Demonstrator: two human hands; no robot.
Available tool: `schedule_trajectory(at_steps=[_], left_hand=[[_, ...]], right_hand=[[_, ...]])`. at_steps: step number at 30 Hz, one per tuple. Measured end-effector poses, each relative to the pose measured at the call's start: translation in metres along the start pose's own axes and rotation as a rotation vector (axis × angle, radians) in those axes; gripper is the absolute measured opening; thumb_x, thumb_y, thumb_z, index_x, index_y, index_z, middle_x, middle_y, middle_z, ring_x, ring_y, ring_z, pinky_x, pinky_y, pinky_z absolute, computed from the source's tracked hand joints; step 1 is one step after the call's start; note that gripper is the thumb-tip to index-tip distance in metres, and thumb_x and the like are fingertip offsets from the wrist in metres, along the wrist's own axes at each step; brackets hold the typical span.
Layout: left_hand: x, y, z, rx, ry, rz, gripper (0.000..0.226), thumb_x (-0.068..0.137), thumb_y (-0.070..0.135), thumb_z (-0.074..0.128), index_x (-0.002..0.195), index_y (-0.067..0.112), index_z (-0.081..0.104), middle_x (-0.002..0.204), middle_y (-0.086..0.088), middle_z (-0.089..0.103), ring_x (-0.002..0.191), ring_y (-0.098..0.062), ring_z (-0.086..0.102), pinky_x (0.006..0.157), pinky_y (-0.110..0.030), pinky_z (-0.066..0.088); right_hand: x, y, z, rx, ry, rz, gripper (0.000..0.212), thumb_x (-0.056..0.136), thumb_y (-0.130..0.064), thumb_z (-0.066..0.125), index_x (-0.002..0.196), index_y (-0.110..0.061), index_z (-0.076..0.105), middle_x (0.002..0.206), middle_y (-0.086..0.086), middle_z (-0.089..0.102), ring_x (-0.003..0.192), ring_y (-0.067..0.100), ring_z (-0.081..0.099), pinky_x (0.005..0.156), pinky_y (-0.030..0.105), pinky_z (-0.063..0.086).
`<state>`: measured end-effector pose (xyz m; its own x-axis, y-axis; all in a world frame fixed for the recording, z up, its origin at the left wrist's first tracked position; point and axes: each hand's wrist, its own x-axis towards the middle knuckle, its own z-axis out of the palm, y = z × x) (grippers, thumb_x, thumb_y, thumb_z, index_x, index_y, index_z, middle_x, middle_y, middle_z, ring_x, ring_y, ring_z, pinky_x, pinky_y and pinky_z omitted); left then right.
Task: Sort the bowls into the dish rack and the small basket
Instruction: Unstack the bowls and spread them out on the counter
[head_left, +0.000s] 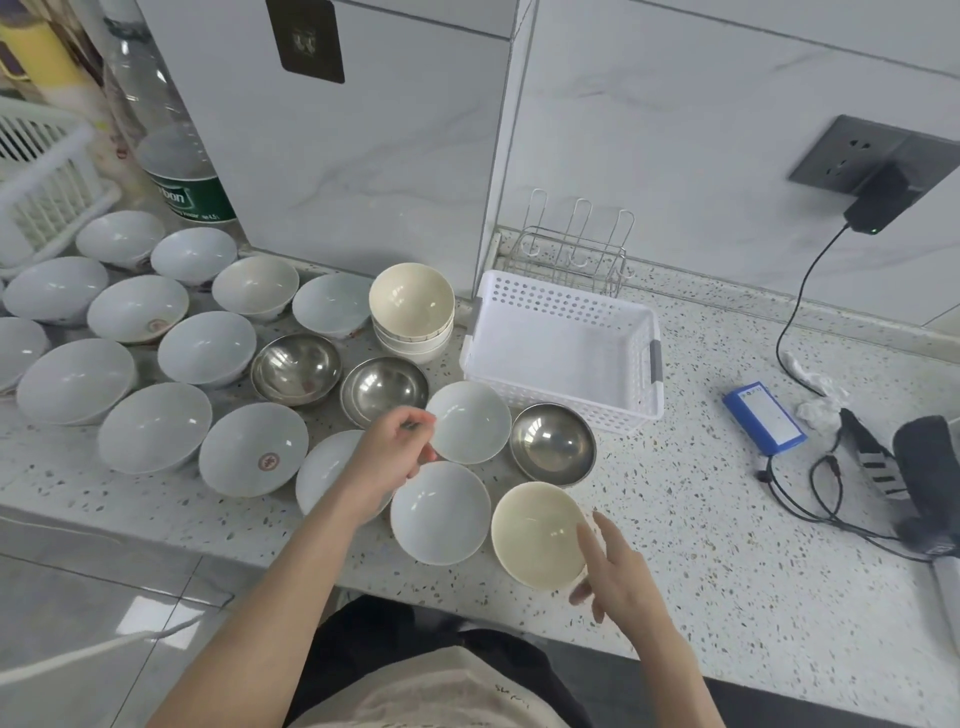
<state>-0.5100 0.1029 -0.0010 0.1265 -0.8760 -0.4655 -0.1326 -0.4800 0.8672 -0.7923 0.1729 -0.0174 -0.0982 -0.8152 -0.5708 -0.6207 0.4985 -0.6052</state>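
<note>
The speckled stone counter (701, 519) carries the full work set. On its left side, a spread of pale blue-white ceramic bowls (156, 427) stands upright and unsorted, with round stainless steel bowls (296, 375) among them and a stack of cream ceramic bowls (413, 312) behind.

Left of centre, the left hand (389, 457) pinches the near rim of a pale blue-white ceramic bowl (470, 422); the grip is narrow, thumb and fingertips closed on the rim. Whether the bowl has left the counter cannot be told.

Right of centre, the right hand (615, 569) meets the right edge of a single cream ceramic bowl (537, 535) near the counter's front edge. Its grip is wide, fingers spread along the rim and not yet closed.

Further right, the white perforated plastic basket (566, 353) stands empty, and the wire dish rack (571, 249) behind it holds nothing.

Step in hand, as judged: pickup of the first bowls; no sorting is complete. The next move calls for closing the right grip, lifting both bowls clear of their neighbours, and carrying each to its receptacle. The rack will likely require a bowl tilted on edge between the wires.
</note>
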Motion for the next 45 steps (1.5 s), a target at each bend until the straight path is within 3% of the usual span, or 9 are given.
schedule_trajectory(at_steps=[4, 8, 12, 16, 23, 27, 35, 39, 45], left_hand=[[0.018, 0.006, -0.024, -0.042, 0.056, -0.058, 0.019, 0.096, 0.026, 0.056, 0.114, 0.022, 0.061, 0.07, 0.001, 0.069, 0.039, -0.006, 0.046, 0.038, -0.019, 0.031], [0.04, 0.015, -0.048, -0.069, 0.114, -0.121, 0.038, 0.095, 0.033, 0.053, 0.131, 0.023, 0.048, 0.079, -0.005, 0.076, 0.036, -0.012, 0.055, 0.036, -0.017, 0.023], [0.065, 0.026, -0.063, -0.11, 0.122, -0.166, 0.066, 0.095, 0.039, 0.054, 0.151, 0.02, 0.025, 0.086, -0.012, 0.075, 0.037, -0.015, 0.059, 0.032, -0.015, 0.023], [0.093, 0.046, -0.07, -0.115, 0.09, -0.119, 0.076, 0.093, 0.042, 0.059, 0.154, 0.026, 0.017, 0.087, -0.01, 0.076, 0.038, -0.015, 0.061, 0.031, -0.014, 0.029], [0.141, 0.059, -0.072, -0.044, 0.012, -0.069, 0.069, 0.095, 0.019, 0.049, 0.155, 0.032, 0.017, 0.127, -0.015, 0.062, 0.041, -0.011, 0.066, 0.029, -0.016, 0.036], [0.148, 0.059, -0.076, 0.032, -0.032, 0.005, 0.064, 0.09, 0.01, 0.044, 0.147, 0.034, 0.031, 0.125, -0.003, 0.057, 0.056, -0.017, 0.074, 0.032, -0.018, 0.038], [0.155, 0.066, -0.083, 0.184, -0.121, 0.059, 0.056, 0.09, 0.013, 0.04, 0.143, 0.027, 0.031, 0.108, -0.007, 0.067, 0.049, -0.017, 0.07, 0.031, -0.016, 0.032], [0.156, 0.076, -0.085, 0.096, -0.164, 0.024, 0.05, 0.091, 0.008, 0.039, 0.136, 0.03, 0.038, 0.093, -0.016, 0.068, 0.029, -0.008, 0.052, 0.029, -0.015, 0.026], [0.151, 0.079, -0.103, -0.077, -0.248, -0.041, 0.059, 0.086, 0.001, 0.036, 0.131, 0.038, 0.045, 0.068, -0.014, 0.073, 0.037, -0.012, 0.054, 0.031, -0.016, 0.02]], right_hand=[[-0.001, -0.019, -0.009, -0.037, 0.212, 0.055, 0.055, 0.099, -0.051, 0.034, 0.148, -0.026, 0.035, 0.06, 0.001, 0.071, 0.058, 0.015, 0.061, 0.06, 0.034, 0.053], [0.01, -0.062, -0.009, -0.032, 0.352, -0.001, 0.046, 0.097, -0.045, 0.041, 0.14, -0.028, 0.045, 0.058, -0.007, 0.07, 0.072, 0.005, 0.058, 0.059, 0.03, 0.042], [0.027, -0.116, 0.01, 0.026, 0.308, -0.119, 0.032, 0.096, -0.034, 0.047, 0.127, -0.03, 0.056, 0.07, -0.006, 0.071, 0.058, 0.003, 0.062, 0.068, 0.034, 0.051], [0.039, -0.152, 0.037, 0.14, 0.264, -0.174, 0.029, 0.095, -0.025, 0.051, 0.123, -0.027, 0.058, 0.061, -0.004, 0.072, 0.059, -0.002, 0.063, 0.07, 0.03, 0.05], [0.041, -0.156, 0.07, 0.219, 0.193, -0.116, 0.023, 0.096, -0.028, 0.053, 0.118, -0.035, 0.054, 0.064, -0.005, 0.073, 0.037, 0.003, 0.05, 0.047, 0.02, 0.047], [0.043, -0.154, 0.079, 0.242, 0.176, -0.046, 0.02, 0.096, -0.032, 0.053, 0.115, -0.036, 0.056, 0.065, -0.002, 0.073, 0.037, 0.003, 0.047, 0.046, 0.019, 0.044], [0.046, -0.161, 0.09, 0.25, 0.206, 0.014, 0.014, 0.095, -0.033, 0.053, 0.107, -0.04, 0.057, 0.064, -0.001, 0.073, 0.04, 0.0, 0.047, 0.049, 0.02, 0.044], [0.046, -0.167, 0.094, 0.282, 0.216, 0.034, 0.014, 0.095, -0.031, 0.053, 0.104, -0.041, 0.059, 0.065, 0.0, 0.073, 0.04, 0.002, 0.047, 0.048, 0.019, 0.043], [0.065, -0.189, 0.091, 0.332, 0.238, 0.053, 0.018, 0.095, -0.025, 0.052, 0.108, -0.033, 0.062, 0.065, 0.001, 0.073, 0.042, 0.007, 0.043, 0.05, 0.022, 0.042]])
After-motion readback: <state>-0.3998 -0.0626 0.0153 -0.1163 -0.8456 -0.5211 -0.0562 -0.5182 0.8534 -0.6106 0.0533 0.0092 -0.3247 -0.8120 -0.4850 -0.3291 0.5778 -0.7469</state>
